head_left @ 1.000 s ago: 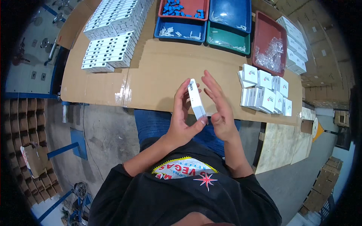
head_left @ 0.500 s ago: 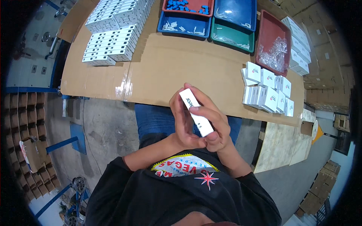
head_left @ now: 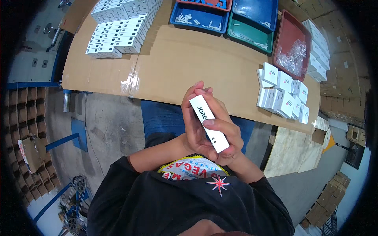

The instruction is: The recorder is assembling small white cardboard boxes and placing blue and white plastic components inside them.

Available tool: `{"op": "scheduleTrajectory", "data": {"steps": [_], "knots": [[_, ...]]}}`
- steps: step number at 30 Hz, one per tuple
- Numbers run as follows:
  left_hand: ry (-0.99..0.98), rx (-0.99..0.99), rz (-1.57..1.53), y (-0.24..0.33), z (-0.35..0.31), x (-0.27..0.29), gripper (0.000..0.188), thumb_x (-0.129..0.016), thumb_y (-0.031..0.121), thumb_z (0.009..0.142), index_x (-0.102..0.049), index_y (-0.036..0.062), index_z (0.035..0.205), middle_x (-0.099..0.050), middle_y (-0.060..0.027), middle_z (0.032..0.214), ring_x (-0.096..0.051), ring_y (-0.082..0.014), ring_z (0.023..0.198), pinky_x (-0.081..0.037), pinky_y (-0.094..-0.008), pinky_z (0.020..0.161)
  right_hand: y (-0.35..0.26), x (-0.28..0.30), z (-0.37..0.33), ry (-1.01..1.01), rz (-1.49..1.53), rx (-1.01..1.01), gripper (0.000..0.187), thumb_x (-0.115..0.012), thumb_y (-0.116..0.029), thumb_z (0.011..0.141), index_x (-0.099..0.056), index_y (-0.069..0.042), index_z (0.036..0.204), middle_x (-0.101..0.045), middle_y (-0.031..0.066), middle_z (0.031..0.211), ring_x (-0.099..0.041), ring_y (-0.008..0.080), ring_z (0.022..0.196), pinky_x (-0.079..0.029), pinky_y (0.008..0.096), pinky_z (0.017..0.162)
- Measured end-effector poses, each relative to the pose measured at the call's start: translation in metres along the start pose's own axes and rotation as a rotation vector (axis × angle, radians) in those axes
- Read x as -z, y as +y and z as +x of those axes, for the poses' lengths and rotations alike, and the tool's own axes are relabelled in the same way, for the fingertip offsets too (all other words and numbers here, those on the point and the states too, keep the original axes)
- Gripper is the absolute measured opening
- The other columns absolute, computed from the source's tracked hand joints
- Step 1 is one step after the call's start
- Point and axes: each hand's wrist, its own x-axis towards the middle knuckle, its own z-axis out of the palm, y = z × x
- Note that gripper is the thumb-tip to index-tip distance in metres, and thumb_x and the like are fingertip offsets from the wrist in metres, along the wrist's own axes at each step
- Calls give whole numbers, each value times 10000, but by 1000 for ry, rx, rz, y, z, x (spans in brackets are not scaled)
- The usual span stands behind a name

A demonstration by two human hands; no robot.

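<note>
A slim white box (head_left: 218,142) with dark print along its narrow side is held between my two hands, in front of my lap. My right hand (head_left: 231,133) grips it from the right, its thumb lying across the printed side. Against the box's left side rests my left hand (head_left: 192,128), palm turned toward it and fingers closed up near its top. Some fingertips of both hands are hidden behind the box. Beyond and to the right, a group of small white boxes (head_left: 284,103) stands on the cardboard-covered table (head_left: 185,67).
Tall stacks of white boxes (head_left: 118,39) stand at the far left. Blue trays (head_left: 200,27), a green tray (head_left: 252,40) and red trays (head_left: 286,27) hold small white parts, blue parts and clear plastic pieces. Larger white boxes (head_left: 317,55) line the right edge.
The box has shifted slightly down and right and turned a little, showing more of its printed side. My hands have moved with it, closing more around it. The whole view has shifted slightly.
</note>
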Motion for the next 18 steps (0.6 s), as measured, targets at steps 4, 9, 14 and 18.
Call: {"op": "scheduleTrajectory", "data": {"steps": [4, 9, 14, 18], "knots": [[-43, 12, 22, -4, -1, 3, 1379, -867, 726, 636, -119, 75, 1594, -167, -274, 1618, -349, -373, 1452, -304, -518, 1204, 2, -2, -1, 22, 18, -2, 598, -356, -519, 1095, -570, -11, 1325, -478, 454, 1418, -524, 575, 1307, -401, 614, 1085], [-68, 7, 32, -11, -2, 2, 1410, -889, 727, 602, -121, 85, 1595, -167, -270, 1620, -356, -365, 1442, -332, -510, 1184, 3, -1, -3, 18, 11, -2, 616, -312, -507, 1107, -565, 12, 1321, -473, 463, 1416, -514, 581, 1316, -405, 613, 1082], [42, 139, -125, -1, -1, -7, 1440, -920, 709, 567, -122, 96, 1598, -169, -261, 1622, -365, -369, 1432, -349, -513, 1171, 0, 0, -4, 19, 5, -39, 620, -288, -496, 1113, -570, 19, 1314, -461, 466, 1427, -511, 574, 1326, -409, 597, 1087], [-94, 77, 13, -6, -2, 3, 1456, -934, 690, 557, -114, 86, 1597, -170, -254, 1624, -362, -371, 1432, -350, -518, 1170, -4, 1, -6, 21, 4, -82, 623, -287, -496, 1113, -576, 21, 1305, -468, 453, 1432, -511, 570, 1329, -411, 592, 1089]]}}
